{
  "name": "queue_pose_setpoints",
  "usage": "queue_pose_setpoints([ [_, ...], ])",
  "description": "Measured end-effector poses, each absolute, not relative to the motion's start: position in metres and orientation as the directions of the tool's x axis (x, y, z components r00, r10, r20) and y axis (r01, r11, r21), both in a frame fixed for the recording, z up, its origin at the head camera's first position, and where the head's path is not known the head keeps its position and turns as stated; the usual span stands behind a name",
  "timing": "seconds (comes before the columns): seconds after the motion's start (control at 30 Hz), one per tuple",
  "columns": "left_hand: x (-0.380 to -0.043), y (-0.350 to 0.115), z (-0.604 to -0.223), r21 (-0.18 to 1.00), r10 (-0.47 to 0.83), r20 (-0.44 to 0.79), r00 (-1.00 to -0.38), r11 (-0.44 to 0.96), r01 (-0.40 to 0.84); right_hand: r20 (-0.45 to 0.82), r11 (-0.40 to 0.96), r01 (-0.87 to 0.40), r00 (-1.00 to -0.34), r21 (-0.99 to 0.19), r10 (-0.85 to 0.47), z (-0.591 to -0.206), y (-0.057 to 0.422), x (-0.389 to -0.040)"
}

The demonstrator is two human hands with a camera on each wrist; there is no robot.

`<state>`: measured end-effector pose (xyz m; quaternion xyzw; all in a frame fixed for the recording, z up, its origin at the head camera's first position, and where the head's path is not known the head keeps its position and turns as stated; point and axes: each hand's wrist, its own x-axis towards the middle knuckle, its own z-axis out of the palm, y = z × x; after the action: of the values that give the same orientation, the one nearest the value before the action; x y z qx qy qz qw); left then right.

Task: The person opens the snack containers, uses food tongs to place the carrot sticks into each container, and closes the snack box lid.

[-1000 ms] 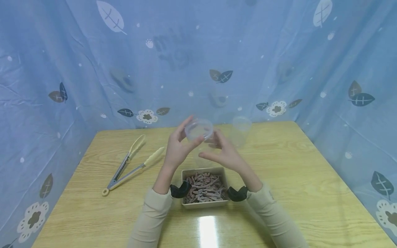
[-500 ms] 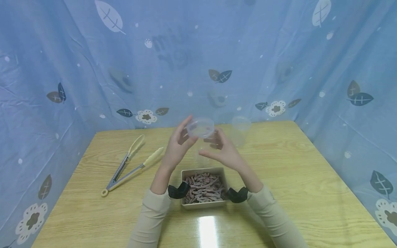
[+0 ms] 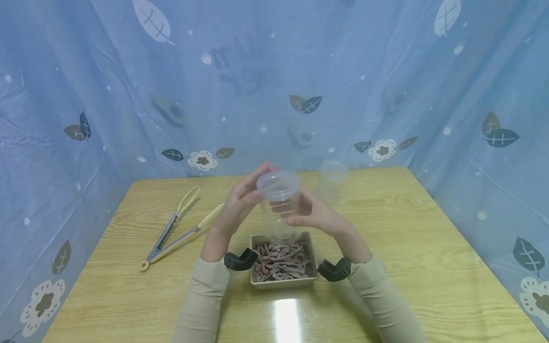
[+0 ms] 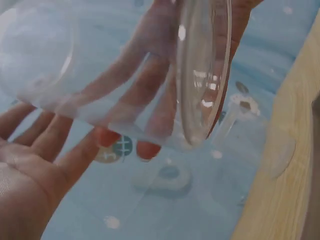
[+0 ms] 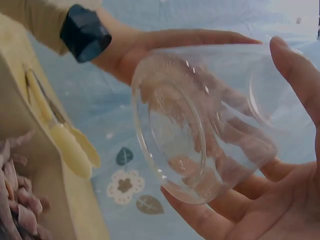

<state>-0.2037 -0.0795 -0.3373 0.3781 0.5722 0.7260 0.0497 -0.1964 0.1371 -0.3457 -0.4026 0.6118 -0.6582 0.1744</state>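
Note:
Both hands hold a clear plastic jar [image 3: 276, 214] over the back edge of a beige box [image 3: 283, 284], its ringed mouth up in the head view. My left hand [image 3: 233, 207] has its thumb and fingers around the jar's left side near the rim. From the right, my right hand [image 3: 319, 214] grips it, thumb in front and fingers showing through the wall. In the right wrist view, one round ringed end of the jar [image 5: 170, 130] faces the camera; nothing shows inside. Brownish strips with a pale dusting [image 3: 283, 262] fill the box.
Another clear jar [image 3: 332, 183] stands at the back of the wooden table [image 3: 407, 247], right of the hands. Spread tongs [image 3: 176, 226] with pale yellow tips lie on the left. A blue patterned curtain [image 3: 266, 85] rises along the back and sides.
The jar has come down and toward the box, and more of its side shows in the head view. Both hands moved with it. The tongs, box and other jar stay in place.

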Motion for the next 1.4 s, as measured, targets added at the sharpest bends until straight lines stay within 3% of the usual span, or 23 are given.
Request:
queue_pose_setpoints([
  [0.17, -0.204, -0.079, -0.34, 0.848, 0.576, 0.528, -0.624, -0.395, 0.354, 0.311, -0.216, -0.235, -0.528, -0.948, -0.79, -0.349, 0.136, -0.197],
  [0.43, -0.204, -0.083, -0.341, 0.858, 0.587, 0.513, -0.627, -0.333, 0.39, 0.303, -0.191, -0.258, -0.522, -0.947, -0.797, -0.348, 0.138, -0.196],
  [0.67, -0.202, -0.091, -0.336, 0.857, 0.58, 0.507, -0.638, -0.264, 0.442, 0.287, -0.051, -0.366, -0.63, -0.929, -0.722, -0.347, 0.139, -0.196],
  [0.8, -0.2, -0.095, -0.333, 0.864, 0.535, 0.472, -0.7, -0.122, 0.489, 0.261, 0.132, -0.441, -0.719, -0.888, -0.644, -0.345, 0.14, -0.193],
  [0.97, -0.188, -0.094, -0.319, 0.883, 0.456, 0.382, -0.804, 0.075, 0.463, 0.245, 0.347, -0.471, -0.812, -0.811, -0.529, -0.344, 0.139, -0.188],
  [1.17, -0.175, -0.086, -0.305, 0.849, 0.344, 0.357, -0.868, 0.267, 0.455, 0.332, 0.429, -0.518, -0.836, -0.74, -0.437, -0.346, 0.134, -0.191],
  [1.4, -0.193, -0.079, -0.329, 0.787, 0.255, 0.46, -0.851, 0.327, 0.523, 0.347, 0.468, -0.491, -0.865, -0.735, -0.362, -0.349, 0.131, -0.192],
])
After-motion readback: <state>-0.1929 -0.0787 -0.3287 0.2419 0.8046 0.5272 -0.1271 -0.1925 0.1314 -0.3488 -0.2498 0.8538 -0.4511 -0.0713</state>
